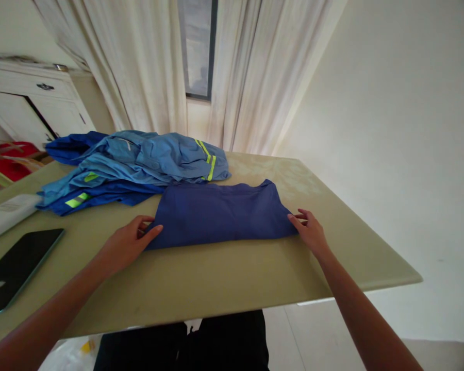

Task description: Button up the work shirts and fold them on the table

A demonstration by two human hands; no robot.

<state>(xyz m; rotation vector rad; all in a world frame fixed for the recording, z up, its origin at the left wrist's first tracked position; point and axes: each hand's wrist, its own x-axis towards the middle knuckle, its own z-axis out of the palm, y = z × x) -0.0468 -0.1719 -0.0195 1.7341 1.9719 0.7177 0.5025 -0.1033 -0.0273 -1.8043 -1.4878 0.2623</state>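
Note:
A dark blue garment (220,214), folded into a flat rectangle, lies on the beige table (224,281) in front of me. My left hand (129,242) pinches its near left corner between thumb and fingers. My right hand (309,229) grips the near right corner with its fingers curled on the cloth. Both forearms reach in from the bottom of the view.
A heap of light and dark blue work clothes with yellow reflective stripes (135,167) lies behind the folded garment. A dark tablet (17,265) and a white box (7,214) sit at the left. The table's right edge (390,260) drops to the floor; curtains (235,72) hang behind.

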